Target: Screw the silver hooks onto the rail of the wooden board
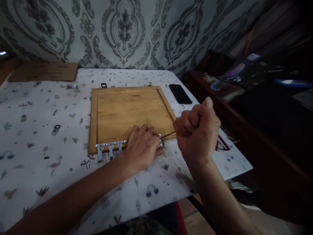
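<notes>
A wooden panel with a raised frame, like a cabinet door, lies flat on the table. Along its near edge sits a row of silver metal hinges. My left hand rests over that edge, fingers curled and thumb against another metal hinge at the right end of the row. Beside the panel's near right corner, my right hand is a fist around a screwdriver. Only the thin shaft shows, pointing left to the hinge by my left thumb; the handle is hidden in my fingers.
A black phone lies right of the panel. Flat cardboard and a small clear packet are at the back left. Past the table's right edge stands dark furniture with a plastic bottle. A patterned wall closes the back.
</notes>
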Demonstrator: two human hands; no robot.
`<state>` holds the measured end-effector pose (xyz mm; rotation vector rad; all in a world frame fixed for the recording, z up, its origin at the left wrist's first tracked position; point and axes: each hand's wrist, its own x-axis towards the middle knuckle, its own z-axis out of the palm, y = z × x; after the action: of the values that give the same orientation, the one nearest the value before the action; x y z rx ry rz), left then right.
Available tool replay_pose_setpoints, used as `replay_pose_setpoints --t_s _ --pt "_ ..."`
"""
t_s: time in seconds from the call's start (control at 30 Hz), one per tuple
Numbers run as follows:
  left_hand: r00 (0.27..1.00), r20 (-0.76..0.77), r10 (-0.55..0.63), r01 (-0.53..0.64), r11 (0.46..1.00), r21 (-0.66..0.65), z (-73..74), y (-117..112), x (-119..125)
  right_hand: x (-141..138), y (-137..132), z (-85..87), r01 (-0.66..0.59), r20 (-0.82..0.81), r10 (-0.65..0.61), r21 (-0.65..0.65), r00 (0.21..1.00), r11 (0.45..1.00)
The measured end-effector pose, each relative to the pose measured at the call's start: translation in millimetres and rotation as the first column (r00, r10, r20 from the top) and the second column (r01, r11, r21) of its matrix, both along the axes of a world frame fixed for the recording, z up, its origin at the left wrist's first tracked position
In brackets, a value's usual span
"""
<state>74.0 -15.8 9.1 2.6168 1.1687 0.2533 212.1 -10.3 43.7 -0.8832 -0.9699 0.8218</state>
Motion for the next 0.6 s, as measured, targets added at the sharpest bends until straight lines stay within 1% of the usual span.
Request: replay_pose_setpoints --t_s 0.13,0.23,0.37,0.47,0.6 --pt "1.0 -0.012 -0.004 0.003 1.0 -0.012 2.0 0.0 0.9 -1.8 0.2 -2.7 -0.05 0.013 0.05 -0.02 0.999 0.999" --pt "1.0 -0.015 -0.006 0.005 1.0 -0.02 1.7 0.1 0.8 -2.3 0.4 -4.6 -0.062 0.029 0.063 -0.029 0.998 0.998" --pt "1.0 -0.006 -0.009 0.009 1.0 -0.019 0.3 0.2 -0.1 1.6 -1.5 -1.6 -0.034 0.025 0.034 -0.014 0.999 0.999" --pt "1.0 -0.009 -0.01 0.009 1.0 -0.028 0.6 0.2 -0.3 4.9 -2.9 1.4 -0.024 0.021 0.024 -0.026 0.999 0.999" --pt "1.0 -0.009 -0.009 0.008 1.0 -0.028 1.6 0.4 0.3 4.2 -1.8 0.3 0.0 -0.003 0.0 -0.008 1.0 1.0"
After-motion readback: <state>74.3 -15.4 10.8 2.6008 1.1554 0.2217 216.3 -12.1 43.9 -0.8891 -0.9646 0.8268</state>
